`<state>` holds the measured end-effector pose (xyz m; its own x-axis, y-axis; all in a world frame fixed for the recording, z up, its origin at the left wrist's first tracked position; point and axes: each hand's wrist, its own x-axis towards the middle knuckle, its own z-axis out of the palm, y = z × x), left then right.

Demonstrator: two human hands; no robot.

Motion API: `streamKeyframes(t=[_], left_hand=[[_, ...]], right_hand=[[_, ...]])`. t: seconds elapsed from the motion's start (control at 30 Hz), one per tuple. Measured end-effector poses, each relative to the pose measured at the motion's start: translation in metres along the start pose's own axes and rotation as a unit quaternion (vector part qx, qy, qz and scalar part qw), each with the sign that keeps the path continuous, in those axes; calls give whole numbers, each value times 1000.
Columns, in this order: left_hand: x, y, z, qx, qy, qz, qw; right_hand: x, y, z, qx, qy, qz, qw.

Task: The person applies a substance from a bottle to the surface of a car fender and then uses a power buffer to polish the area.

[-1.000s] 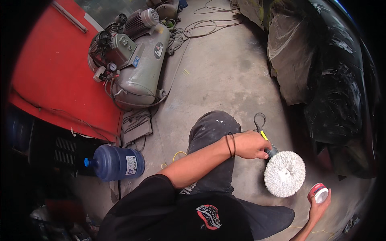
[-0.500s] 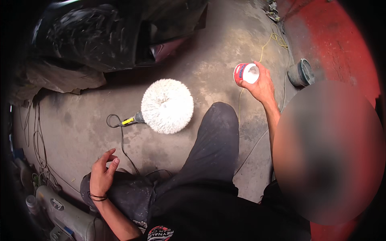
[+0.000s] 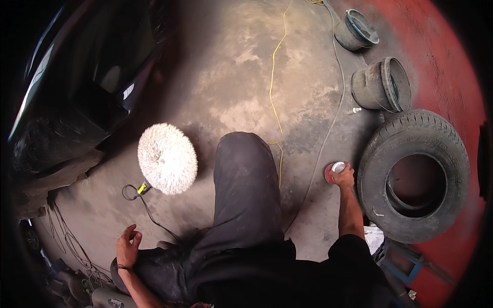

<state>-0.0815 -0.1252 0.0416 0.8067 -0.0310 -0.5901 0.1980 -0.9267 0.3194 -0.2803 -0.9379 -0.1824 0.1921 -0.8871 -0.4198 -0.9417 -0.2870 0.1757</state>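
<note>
My right hand (image 3: 345,177) grips a red and white round tub (image 3: 330,172) down at the right, just left of a large black tyre (image 3: 380,154). My left hand (image 3: 127,247) rests near my bent left leg, fingers loosely curved and apart, holding nothing. Above it a polisher with a white fluffy round pad (image 3: 167,156) lies on the floor, pad facing up, its yellow-marked handle and cord trailing toward me. My knee (image 3: 244,159) sits between the polisher and the tub.
Two grimy buckets (image 3: 364,82) are at the upper right by a red painted wall (image 3: 426,51). A dark car body (image 3: 72,72) stands at the upper left. Cables (image 3: 277,77) cross the concrete floor; more hoses (image 3: 61,231) and machinery lie at the lower left. A blue metal frame is at the lower right.
My view has swung right. My left hand has left the polisher and come back to my knee. My right hand has carried the tub down beside the tyre.
</note>
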Motion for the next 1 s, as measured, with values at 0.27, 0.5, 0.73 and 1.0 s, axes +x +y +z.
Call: streamKeyframes(t=[0.27, 0.5, 0.73, 1.0], left_hand=[[-8, 73, 22, -18, -59, 17, 998], [28, 66, 34, 23, -46, -2, 999], [58, 48, 70, -3, -70, -39, 997], [11, -53, 102, -87, -124, -221, 963]], right_hand=[[52, -9, 7, 27, -34, 8, 999], [151, -65, -62, 95, 4, -26, 995], [275, -124, -63, 167, 92, -92, 977], [387, -100, -13, 134, 140, -135, 972]])
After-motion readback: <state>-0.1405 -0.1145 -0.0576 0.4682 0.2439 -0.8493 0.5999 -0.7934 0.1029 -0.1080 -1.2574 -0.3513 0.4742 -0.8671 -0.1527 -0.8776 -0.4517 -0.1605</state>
